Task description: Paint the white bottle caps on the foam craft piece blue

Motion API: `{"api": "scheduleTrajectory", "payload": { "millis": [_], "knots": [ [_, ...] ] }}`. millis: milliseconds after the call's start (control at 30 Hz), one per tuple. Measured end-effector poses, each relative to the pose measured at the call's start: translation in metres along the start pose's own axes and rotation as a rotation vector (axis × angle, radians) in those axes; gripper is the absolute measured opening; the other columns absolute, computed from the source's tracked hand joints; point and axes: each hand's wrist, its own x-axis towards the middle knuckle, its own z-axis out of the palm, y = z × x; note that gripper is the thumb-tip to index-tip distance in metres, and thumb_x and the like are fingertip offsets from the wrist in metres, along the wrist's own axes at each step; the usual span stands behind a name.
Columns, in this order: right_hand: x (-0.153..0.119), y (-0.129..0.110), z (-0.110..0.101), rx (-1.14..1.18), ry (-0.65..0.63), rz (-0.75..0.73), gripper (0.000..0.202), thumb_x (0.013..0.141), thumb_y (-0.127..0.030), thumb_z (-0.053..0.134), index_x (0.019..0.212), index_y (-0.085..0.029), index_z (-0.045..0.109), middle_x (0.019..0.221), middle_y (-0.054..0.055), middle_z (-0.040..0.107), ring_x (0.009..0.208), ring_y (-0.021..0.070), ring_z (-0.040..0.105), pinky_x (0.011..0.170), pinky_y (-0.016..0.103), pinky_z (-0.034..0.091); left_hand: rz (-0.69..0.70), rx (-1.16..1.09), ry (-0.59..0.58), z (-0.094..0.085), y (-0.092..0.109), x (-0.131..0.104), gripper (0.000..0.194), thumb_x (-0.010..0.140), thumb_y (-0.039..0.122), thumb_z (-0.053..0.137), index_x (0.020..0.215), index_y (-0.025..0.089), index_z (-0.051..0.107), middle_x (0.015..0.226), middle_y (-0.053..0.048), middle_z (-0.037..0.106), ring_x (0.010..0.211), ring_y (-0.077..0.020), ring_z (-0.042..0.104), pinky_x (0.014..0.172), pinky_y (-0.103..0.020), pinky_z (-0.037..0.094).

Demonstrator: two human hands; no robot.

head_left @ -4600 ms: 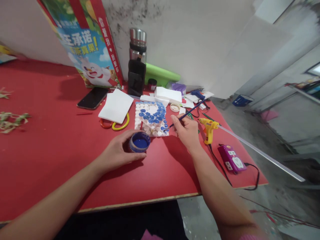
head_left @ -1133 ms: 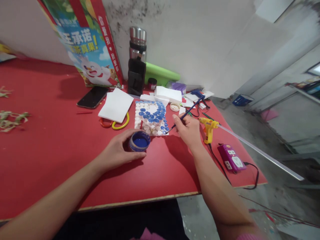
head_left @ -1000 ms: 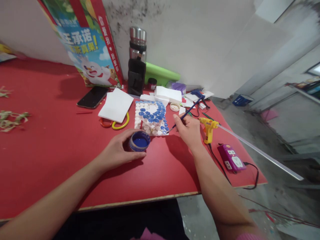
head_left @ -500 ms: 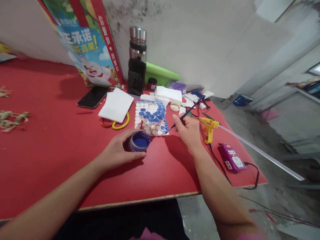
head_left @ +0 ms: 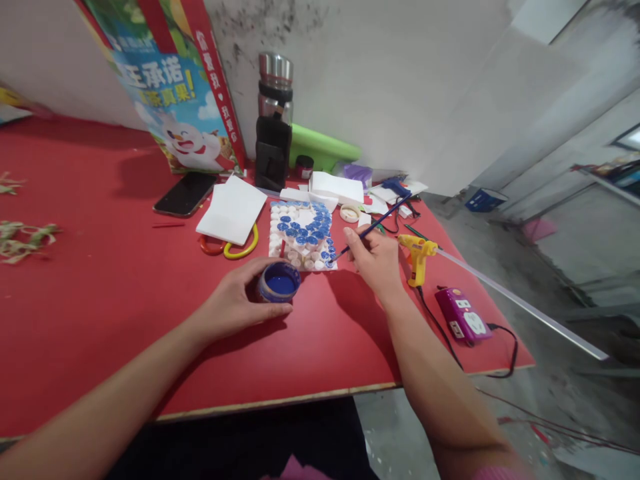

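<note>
My left hand [head_left: 240, 297] is wrapped round a small open jar of blue paint [head_left: 280, 283], just above or on the red table. Between the fingers of my right hand [head_left: 377, 257] is a dark-handled paintbrush [head_left: 380, 221], its tip touching the lower right corner of a square panel [head_left: 274, 230]. Small round pieces cover this panel, some painted blue in a curved band and along the right side, others white. The jar stands close to the panel's front edge.
Left of the panel, white sheets [head_left: 233, 212] lie over red-and-yellow handles [head_left: 241, 250], near a phone [head_left: 185, 195]. A bottle [head_left: 275, 127] and a printed bag [head_left: 185, 100] stand behind. To the right are a yellow glue gun [head_left: 421, 257] with a long stick and a purple power socket [head_left: 463, 317].
The brush tip has shifted very slightly on the panel's lower right corner, and its handle has tilted a little. My left hand and the jar stay practically in place.
</note>
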Motion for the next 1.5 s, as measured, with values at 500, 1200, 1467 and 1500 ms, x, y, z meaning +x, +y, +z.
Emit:
{"api": "scheduleTrajectory", "payload": {
  "millis": [500, 1200, 1467, 1500],
  "knots": [
    [0.0012, 0.0014, -0.0017, -0.073, 0.002, -0.001, 0.054, 0.102, -0.060, 0.063, 0.064, -0.024, 0.053, 0.054, -0.003, 0.053, 0.053, 0.0137, 0.048, 0.057, 0.029, 0.038, 0.006, -0.003, 0.000, 0.0001, -0.0011, 0.0000, 0.077, 0.069, 0.051, 0.099, 0.134, 0.021, 0.075, 0.136, -0.016, 0.079, 0.126, -0.0429, 0.074, 0.114, -0.059, 0.059],
    [0.0022, 0.0031, -0.0026, -0.059, 0.047, 0.004, 0.050, 0.102, -0.054, 0.066, 0.064, -0.023, 0.056, 0.054, -0.002, 0.060, 0.051, 0.0134, 0.052, 0.055, 0.029, 0.040, 0.000, 0.002, -0.004, -0.0002, -0.0015, 0.0001, 0.078, 0.069, 0.052, 0.099, 0.136, 0.020, 0.074, 0.138, -0.017, 0.078, 0.127, -0.0439, 0.073, 0.114, -0.060, 0.058],
    [-0.0015, -0.0030, 0.0019, 0.024, 0.038, -0.066, 0.048, 0.104, -0.057, 0.066, 0.071, -0.023, 0.060, 0.056, -0.003, 0.063, 0.050, 0.0129, 0.055, 0.056, 0.028, 0.042, 0.001, -0.006, -0.006, 0.0002, -0.0018, -0.0007, 0.079, 0.069, 0.052, 0.099, 0.136, 0.018, 0.074, 0.138, -0.018, 0.077, 0.129, -0.0444, 0.072, 0.115, -0.060, 0.057],
    [-0.0021, -0.0033, 0.0029, 0.013, 0.037, -0.086, 0.047, 0.104, -0.056, 0.066, 0.072, -0.023, 0.061, 0.057, -0.002, 0.063, 0.051, 0.0131, 0.055, 0.057, 0.028, 0.042, 0.001, -0.005, -0.005, 0.0002, -0.0019, -0.0007, 0.079, 0.069, 0.052, 0.099, 0.136, 0.018, 0.074, 0.138, -0.018, 0.077, 0.129, -0.0443, 0.072, 0.116, -0.060, 0.056]
  ]
}}
